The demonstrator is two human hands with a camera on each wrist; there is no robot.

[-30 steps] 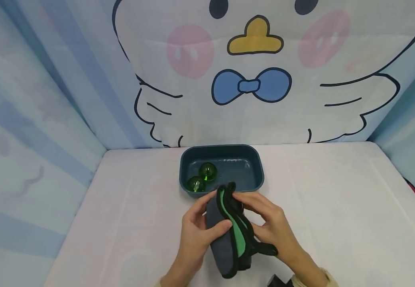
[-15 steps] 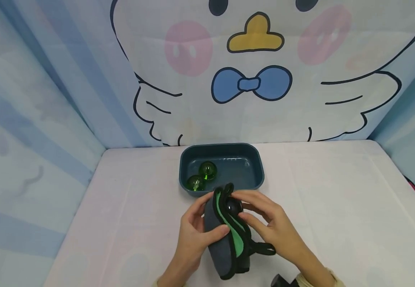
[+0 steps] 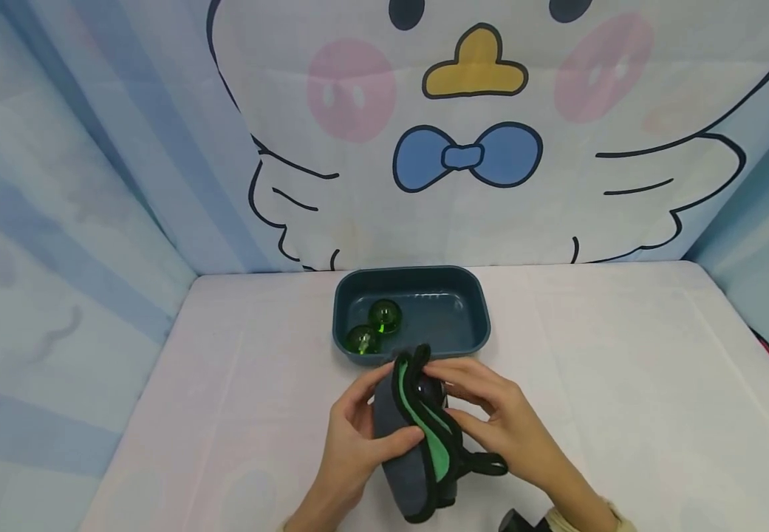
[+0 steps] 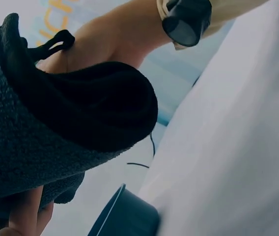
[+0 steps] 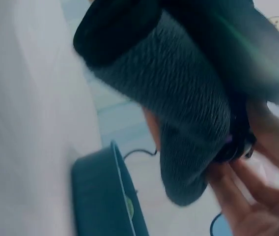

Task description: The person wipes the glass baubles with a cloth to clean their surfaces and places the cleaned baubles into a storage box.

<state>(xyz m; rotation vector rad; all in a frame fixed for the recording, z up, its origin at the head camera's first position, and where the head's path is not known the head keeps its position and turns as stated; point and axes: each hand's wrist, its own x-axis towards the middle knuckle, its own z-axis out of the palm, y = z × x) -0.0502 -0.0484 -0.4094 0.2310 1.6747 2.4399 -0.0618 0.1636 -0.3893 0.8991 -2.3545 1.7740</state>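
A folded, padded grey cloth (image 3: 402,480) with black edging, a bright green inner layer and black loops is held up near the table's front. My left hand (image 3: 354,436) grips its left side, the thumb lying over the front. My right hand (image 3: 510,421) is at the right side, fingers and thumb pinching a dark, glossy round thing (image 3: 431,388) partly tucked behind the cloth's edge. In the right wrist view this glossy thing (image 5: 235,147) shows a purplish glint between cloth and fingers. The rolled cloth (image 4: 56,132) fills much of the left wrist view and hides most of the left hand.
Just beyond the hands stands a dark teal tray (image 3: 440,318) on the pale table cover (image 3: 623,384). Two green transparent balls (image 3: 385,316) lie in its left part. A printed cloth backdrop (image 3: 467,222) rises behind the table. A black wrist camera (image 3: 517,522) sits at the right sleeve.
The right thumb and fingers have shifted on the cloth's right side, and the glossy round thing has come into sight there. Both hands and the cloth have moved slightly left and toward me.
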